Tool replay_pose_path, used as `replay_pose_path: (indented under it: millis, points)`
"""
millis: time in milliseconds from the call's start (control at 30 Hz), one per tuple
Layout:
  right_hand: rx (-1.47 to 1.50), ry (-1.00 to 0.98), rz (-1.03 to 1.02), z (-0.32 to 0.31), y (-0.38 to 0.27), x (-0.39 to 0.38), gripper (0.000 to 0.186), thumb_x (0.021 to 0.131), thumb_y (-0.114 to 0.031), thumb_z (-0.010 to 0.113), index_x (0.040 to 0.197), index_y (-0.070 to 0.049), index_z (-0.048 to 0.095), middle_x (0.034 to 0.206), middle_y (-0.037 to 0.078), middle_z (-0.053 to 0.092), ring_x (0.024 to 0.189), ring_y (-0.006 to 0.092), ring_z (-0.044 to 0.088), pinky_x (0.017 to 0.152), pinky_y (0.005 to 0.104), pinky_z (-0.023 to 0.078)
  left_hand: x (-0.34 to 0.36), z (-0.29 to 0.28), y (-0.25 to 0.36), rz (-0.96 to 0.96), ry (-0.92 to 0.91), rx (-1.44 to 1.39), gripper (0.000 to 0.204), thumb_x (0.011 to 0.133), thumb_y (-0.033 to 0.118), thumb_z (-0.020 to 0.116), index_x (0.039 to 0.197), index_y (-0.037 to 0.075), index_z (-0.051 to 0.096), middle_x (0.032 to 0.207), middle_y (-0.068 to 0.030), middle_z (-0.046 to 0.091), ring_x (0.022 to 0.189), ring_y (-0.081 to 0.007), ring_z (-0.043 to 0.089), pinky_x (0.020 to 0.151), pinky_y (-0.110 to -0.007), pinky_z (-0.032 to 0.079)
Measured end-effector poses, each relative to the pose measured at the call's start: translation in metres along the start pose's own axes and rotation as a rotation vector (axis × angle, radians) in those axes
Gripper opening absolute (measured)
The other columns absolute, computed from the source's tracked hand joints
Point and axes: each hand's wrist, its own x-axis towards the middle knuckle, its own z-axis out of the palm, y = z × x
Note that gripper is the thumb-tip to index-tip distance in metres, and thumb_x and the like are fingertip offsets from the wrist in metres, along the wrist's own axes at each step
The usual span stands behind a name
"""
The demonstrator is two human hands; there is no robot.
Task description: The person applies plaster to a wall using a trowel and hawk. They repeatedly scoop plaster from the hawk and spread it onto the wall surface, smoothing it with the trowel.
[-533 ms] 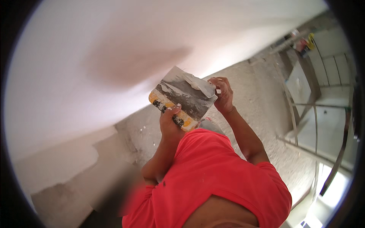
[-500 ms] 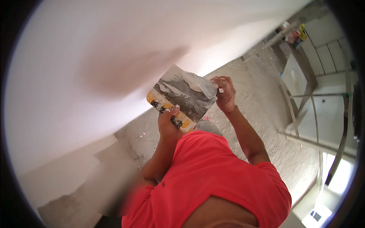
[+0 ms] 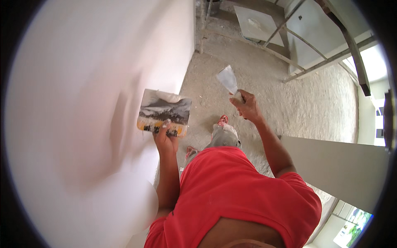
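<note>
My left hand (image 3: 165, 138) grips a wide plastering blade (image 3: 165, 108) by its yellow and black handle edge. White paste lies along the blade's far edge, with grey smears across its face. The blade is held close to the white wall (image 3: 74, 124), and I cannot tell whether it touches. Out to the right, my right hand (image 3: 247, 106) is closed round the handle of a putty knife (image 3: 228, 80). The knife's flared blade points away from me and carries a whitish coating. The two tools are apart.
Rough grey concrete floor (image 3: 264, 95) spreads ahead and to the right. Metal scaffold bars (image 3: 285, 27) stand at the far right, near a pale board (image 3: 258, 25) bearing a white lump. A flat grey panel (image 3: 339, 165) juts in at the right.
The view has turned. The wide blade has moved left and lies more level, while my right hand has drawn away from it, bringing the putty knife into plain sight.
</note>
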Motion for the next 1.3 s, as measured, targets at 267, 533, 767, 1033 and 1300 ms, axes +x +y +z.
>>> replay_pose_path:
  millis: [267,533,767,1033,1300]
  points:
    - [0.525,-0.245,0.160,0.018,-0.053,-0.061,0.022,0.090,-0.022,0.060,0.100,-0.003,0.061,0.060,-0.004,0.043,0.046,0.0052,0.041,0.041,0.0228,0.035,0.010,0.022,0.019,-0.210,-0.225,-0.031,0.050,0.070,0.000,0.059,0.120,-0.001,0.050,0.105,-0.0109,0.059,0.094,-0.0237,0.062,0.084,-0.037,0.053]
    - [0.178,-0.162,0.072,0.038,-0.033,-0.029,0.020,0.088,-0.027,0.064,0.092,-0.007,0.064,0.062,-0.002,0.049,0.051,0.0048,0.045,0.043,0.0223,0.035,0.040,0.021,-0.013,-0.560,-0.407,-0.232,0.040,0.074,-0.002,0.055,0.114,-0.003,0.053,0.095,-0.0122,0.063,0.083,-0.0241,0.066,0.074,-0.035,0.057]
    - [-0.299,-0.068,-0.224,0.051,0.006,-0.015,0.029,0.082,-0.019,0.069,0.105,-0.001,0.065,0.074,0.006,0.062,0.068,0.0114,0.056,0.062,0.0298,0.047,0.053,0.012,-0.015,-0.651,-0.510,-0.165,0.041,0.073,-0.006,0.053,0.113,-0.004,0.055,0.098,-0.0139,0.064,0.088,-0.0247,0.065,0.077,-0.036,0.056]
    - [-0.318,0.233,-0.067,0.012,0.022,-0.055,0.025,0.079,-0.019,0.067,0.098,-0.002,0.066,0.065,0.010,0.055,0.060,0.0130,0.049,0.058,0.0328,0.043,0.073,0.015,-0.012,-0.312,-0.611,-0.159,0.050,0.071,0.000,0.056,0.120,-0.002,0.052,0.110,-0.0136,0.061,0.103,-0.0280,0.061,0.095,-0.042,0.048]
    - [-0.362,0.438,-0.064,0.021,-0.031,-0.137,0.022,0.074,-0.020,0.069,0.087,-0.002,0.064,0.067,0.019,0.059,0.061,0.0343,0.059,0.059,0.0399,0.046,0.006,0.068,0.002,-0.205,-0.579,0.088,0.063,0.075,-0.007,0.063,0.133,0.007,0.042,0.120,-0.0073,0.054,0.110,-0.0219,0.056,0.097,-0.039,0.046]
